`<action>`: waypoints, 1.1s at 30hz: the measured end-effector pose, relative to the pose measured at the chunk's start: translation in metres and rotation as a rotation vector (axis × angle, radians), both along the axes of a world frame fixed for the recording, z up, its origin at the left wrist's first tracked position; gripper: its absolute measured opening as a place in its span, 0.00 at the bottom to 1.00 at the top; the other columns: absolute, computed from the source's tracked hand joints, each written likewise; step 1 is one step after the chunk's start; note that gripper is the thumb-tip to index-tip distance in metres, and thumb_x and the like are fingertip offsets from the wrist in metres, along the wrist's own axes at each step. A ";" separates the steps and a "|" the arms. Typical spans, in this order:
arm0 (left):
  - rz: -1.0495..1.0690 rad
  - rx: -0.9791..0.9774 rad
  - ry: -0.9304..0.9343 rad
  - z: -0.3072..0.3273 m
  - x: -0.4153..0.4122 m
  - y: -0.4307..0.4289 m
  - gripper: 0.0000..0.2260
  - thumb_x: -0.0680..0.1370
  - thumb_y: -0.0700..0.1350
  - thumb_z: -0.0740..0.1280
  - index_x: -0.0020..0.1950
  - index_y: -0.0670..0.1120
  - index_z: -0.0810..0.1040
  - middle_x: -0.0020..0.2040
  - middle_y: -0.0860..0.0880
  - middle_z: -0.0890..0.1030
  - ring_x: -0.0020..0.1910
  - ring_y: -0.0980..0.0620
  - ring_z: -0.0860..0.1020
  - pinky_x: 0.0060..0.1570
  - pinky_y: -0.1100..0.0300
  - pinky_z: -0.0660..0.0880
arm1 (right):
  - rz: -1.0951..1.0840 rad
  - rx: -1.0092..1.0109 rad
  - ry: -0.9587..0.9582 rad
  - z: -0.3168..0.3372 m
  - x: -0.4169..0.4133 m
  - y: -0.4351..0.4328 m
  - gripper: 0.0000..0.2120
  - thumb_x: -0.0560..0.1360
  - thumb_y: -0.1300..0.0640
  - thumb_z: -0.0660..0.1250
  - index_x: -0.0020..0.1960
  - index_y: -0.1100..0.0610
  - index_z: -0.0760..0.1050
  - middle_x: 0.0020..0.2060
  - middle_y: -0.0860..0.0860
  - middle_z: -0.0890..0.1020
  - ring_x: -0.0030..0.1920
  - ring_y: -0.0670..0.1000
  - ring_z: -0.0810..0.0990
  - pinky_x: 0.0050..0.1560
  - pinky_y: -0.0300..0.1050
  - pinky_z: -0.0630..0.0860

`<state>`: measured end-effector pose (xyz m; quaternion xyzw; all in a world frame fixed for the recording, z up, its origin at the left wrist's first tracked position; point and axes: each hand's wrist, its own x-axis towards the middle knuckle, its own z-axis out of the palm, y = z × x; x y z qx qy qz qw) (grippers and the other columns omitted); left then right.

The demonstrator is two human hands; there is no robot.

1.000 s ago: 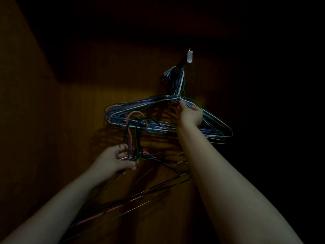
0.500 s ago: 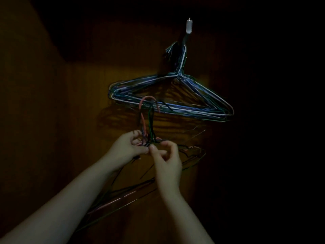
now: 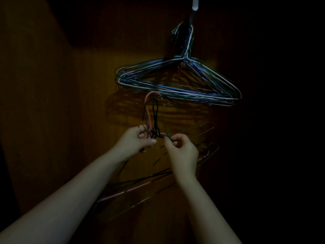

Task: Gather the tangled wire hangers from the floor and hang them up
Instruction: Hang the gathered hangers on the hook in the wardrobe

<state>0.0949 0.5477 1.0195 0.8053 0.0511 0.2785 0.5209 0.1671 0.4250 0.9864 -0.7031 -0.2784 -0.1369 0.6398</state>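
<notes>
Head view: left hand and right hand pinch thin twisted wire hangers.

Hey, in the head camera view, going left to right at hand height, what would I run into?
left hand → held hanger hooks, gripped from both sides → right hand → loose hanger shoulders jutting right. The hung hanger bundle above spans most of that width, so it is left out.

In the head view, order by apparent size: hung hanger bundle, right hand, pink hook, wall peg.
Largest first:
hung hanger bundle
right hand, though nearer the camera
pink hook
wall peg, cropped at the top
</notes>
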 end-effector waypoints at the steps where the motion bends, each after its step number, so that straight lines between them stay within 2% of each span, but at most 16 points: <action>1: 0.023 0.018 0.004 0.000 -0.001 0.003 0.11 0.74 0.33 0.67 0.49 0.49 0.74 0.41 0.52 0.79 0.29 0.66 0.77 0.27 0.72 0.70 | -0.014 -0.029 -0.020 0.000 0.003 -0.002 0.07 0.75 0.53 0.69 0.48 0.56 0.77 0.33 0.45 0.77 0.31 0.43 0.74 0.32 0.36 0.70; 4: 0.054 0.078 0.042 0.002 -0.005 0.014 0.10 0.74 0.31 0.66 0.50 0.44 0.73 0.40 0.51 0.78 0.29 0.66 0.77 0.28 0.73 0.70 | -0.062 -0.194 -0.138 -0.001 0.013 -0.011 0.10 0.77 0.52 0.64 0.55 0.57 0.74 0.37 0.46 0.77 0.38 0.47 0.77 0.37 0.42 0.74; 6: 0.047 0.129 0.089 0.000 -0.010 0.023 0.09 0.73 0.31 0.67 0.45 0.44 0.73 0.37 0.50 0.76 0.31 0.61 0.77 0.30 0.74 0.70 | -0.071 -0.340 -0.228 0.002 0.021 -0.019 0.11 0.79 0.52 0.60 0.58 0.57 0.70 0.40 0.48 0.76 0.41 0.50 0.78 0.39 0.44 0.74; 10: 0.047 0.173 0.188 -0.010 -0.023 0.043 0.12 0.70 0.32 0.72 0.42 0.48 0.76 0.34 0.55 0.77 0.37 0.55 0.75 0.35 0.73 0.72 | -0.010 -0.537 -0.369 0.007 0.029 -0.032 0.10 0.81 0.53 0.56 0.60 0.57 0.66 0.37 0.49 0.75 0.38 0.50 0.77 0.37 0.45 0.75; 12: 0.037 0.170 0.197 -0.011 -0.026 0.051 0.12 0.69 0.30 0.72 0.41 0.47 0.77 0.32 0.55 0.78 0.34 0.57 0.76 0.34 0.70 0.73 | -0.001 -0.581 -0.406 0.007 0.028 -0.036 0.11 0.82 0.54 0.54 0.61 0.58 0.65 0.37 0.50 0.76 0.37 0.50 0.76 0.38 0.48 0.76; 14: 0.073 0.171 0.195 -0.009 -0.026 0.060 0.10 0.69 0.30 0.71 0.42 0.44 0.76 0.33 0.53 0.77 0.31 0.61 0.76 0.33 0.73 0.72 | 0.013 -0.601 -0.414 0.006 0.026 -0.038 0.10 0.82 0.54 0.53 0.60 0.58 0.65 0.37 0.51 0.76 0.37 0.51 0.76 0.37 0.48 0.75; 17: 0.105 0.180 0.230 -0.007 -0.026 0.077 0.10 0.69 0.37 0.74 0.47 0.44 0.76 0.39 0.50 0.78 0.37 0.55 0.77 0.36 0.72 0.74 | -0.014 -0.620 -0.420 0.006 0.027 -0.040 0.09 0.82 0.55 0.53 0.60 0.58 0.65 0.36 0.51 0.75 0.35 0.50 0.76 0.33 0.44 0.72; 20: 0.157 0.257 0.261 -0.008 -0.027 0.097 0.15 0.66 0.47 0.78 0.49 0.47 0.80 0.42 0.50 0.82 0.43 0.52 0.81 0.46 0.58 0.78 | -0.073 -0.603 -0.403 0.006 0.032 -0.044 0.08 0.82 0.57 0.53 0.58 0.58 0.65 0.32 0.48 0.72 0.30 0.46 0.71 0.28 0.40 0.67; 22: 0.169 0.263 0.264 -0.009 -0.026 0.105 0.16 0.64 0.49 0.78 0.48 0.49 0.80 0.42 0.50 0.83 0.43 0.51 0.81 0.48 0.55 0.78 | -0.126 -0.558 -0.377 0.006 0.036 -0.046 0.07 0.82 0.58 0.53 0.57 0.59 0.66 0.31 0.47 0.71 0.29 0.45 0.70 0.27 0.39 0.64; 25: 0.144 0.243 0.237 0.000 -0.031 0.092 0.11 0.67 0.44 0.77 0.45 0.49 0.79 0.40 0.51 0.81 0.42 0.52 0.80 0.45 0.58 0.77 | -0.250 -0.466 -0.318 0.007 0.043 -0.045 0.08 0.82 0.58 0.53 0.57 0.60 0.67 0.30 0.47 0.70 0.28 0.46 0.69 0.27 0.42 0.66; 28: 0.136 0.251 0.195 0.009 -0.035 0.076 0.08 0.70 0.39 0.74 0.41 0.48 0.76 0.36 0.51 0.79 0.36 0.55 0.78 0.40 0.63 0.76 | -0.354 -0.387 -0.248 0.008 0.051 -0.044 0.10 0.82 0.58 0.54 0.59 0.61 0.68 0.31 0.47 0.70 0.30 0.48 0.70 0.28 0.44 0.65; 31: 0.087 0.262 0.144 0.020 -0.042 0.061 0.10 0.71 0.34 0.71 0.37 0.46 0.74 0.28 0.53 0.77 0.28 0.62 0.76 0.33 0.70 0.74 | -0.417 -0.347 -0.256 0.010 0.054 -0.046 0.11 0.82 0.57 0.55 0.59 0.60 0.70 0.40 0.53 0.78 0.37 0.52 0.75 0.32 0.44 0.67; 33: 0.053 0.300 0.136 0.027 -0.045 0.053 0.09 0.72 0.33 0.70 0.37 0.44 0.74 0.30 0.52 0.76 0.27 0.62 0.76 0.32 0.71 0.73 | -0.455 -0.336 -0.256 0.013 0.055 -0.046 0.11 0.81 0.57 0.55 0.59 0.59 0.71 0.46 0.56 0.80 0.43 0.56 0.78 0.37 0.44 0.69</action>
